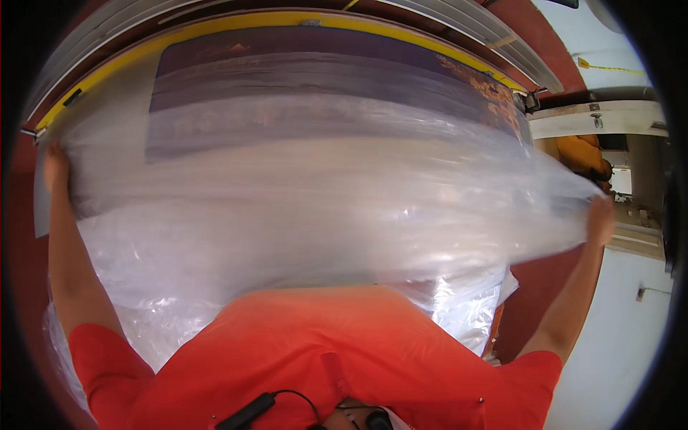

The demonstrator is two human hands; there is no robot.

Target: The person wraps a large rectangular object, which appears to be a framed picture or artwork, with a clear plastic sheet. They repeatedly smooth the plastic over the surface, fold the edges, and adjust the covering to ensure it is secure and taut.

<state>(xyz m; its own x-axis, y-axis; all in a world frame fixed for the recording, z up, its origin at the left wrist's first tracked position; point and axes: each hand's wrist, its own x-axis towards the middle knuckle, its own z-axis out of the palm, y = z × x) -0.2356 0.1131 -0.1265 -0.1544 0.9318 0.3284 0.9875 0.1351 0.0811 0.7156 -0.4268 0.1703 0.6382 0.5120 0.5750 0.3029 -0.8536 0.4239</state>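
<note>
A wide sheet of clear plastic film (308, 193) stretches in front of me between my two spread arms. My right hand (602, 221) is closed on its right end, where the film gathers to a point. At the far left, my left hand (56, 165) is curled at the film's other side; it is slightly blurred, and the fingertips are hidden. Under the film lies a large flat panel with a dark purple printed area (315, 43) and an orange floral pattern (494, 93) at its right. The film covers most of this panel.
A yellow strip (236, 18) runs along the panel's far edge, with grey metal rails (466, 21) beyond it. More crumpled film (466, 308) hangs close to my body. To the right are a white wall (616, 322) and an opening with an orange-yellow object (582, 154). Reddish floor (545, 287) shows below.
</note>
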